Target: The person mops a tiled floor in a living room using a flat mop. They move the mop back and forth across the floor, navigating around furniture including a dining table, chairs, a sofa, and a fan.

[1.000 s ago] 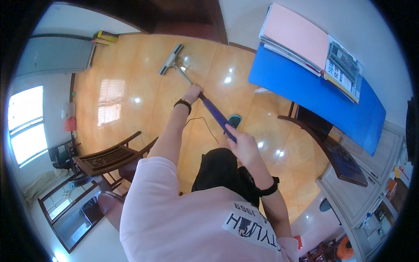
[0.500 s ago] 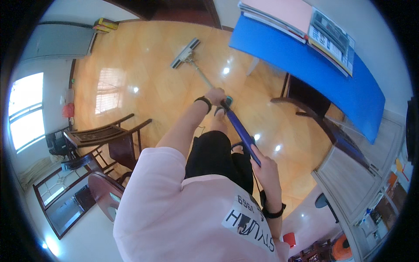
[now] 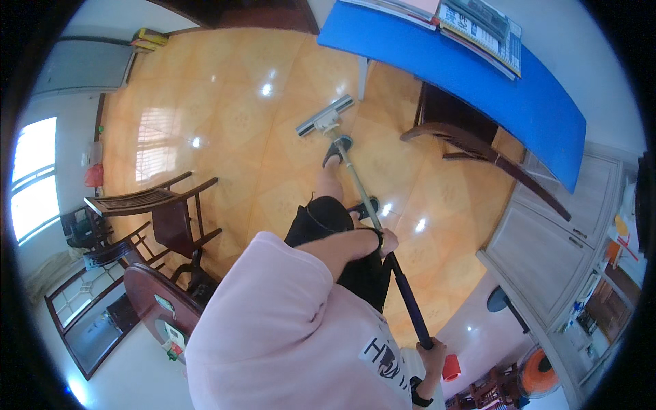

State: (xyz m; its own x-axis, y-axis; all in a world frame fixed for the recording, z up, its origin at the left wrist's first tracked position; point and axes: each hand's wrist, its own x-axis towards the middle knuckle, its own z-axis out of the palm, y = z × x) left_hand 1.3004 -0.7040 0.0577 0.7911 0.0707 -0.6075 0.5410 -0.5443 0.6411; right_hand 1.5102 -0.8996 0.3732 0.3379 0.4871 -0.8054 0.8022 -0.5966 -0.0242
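"What fills most of the view?"

"The tiled floor (image 3: 239,123). Over its right side stands the blue table (image 3: 547,130), with a dark chair (image 3: 478,154) at its near edge."

"And the mop (image 3: 356,178)?"

"In front of the body, on a slant. Its long axis runs from low on the person's right, forward and leftward, down to the floor."

"How does the head sit?"

"The mop head (image 3: 324,115) lies at the far end, nearly crosswise to the pole, its right end farther forward than its left. The forward shoe (image 3: 337,147) is just behind it; whether they touch, I can't tell."

"Which hand is nearer the head?"

"The left hand (image 3: 388,241), wrapped round the pole about midway, just above the dark grip (image 3: 410,302). From there the head lies forward and a little left."

"The other?"

"The right hand (image 3: 430,359) is closed around the grip's rear end, farthest from the head, beside the person's right hip."
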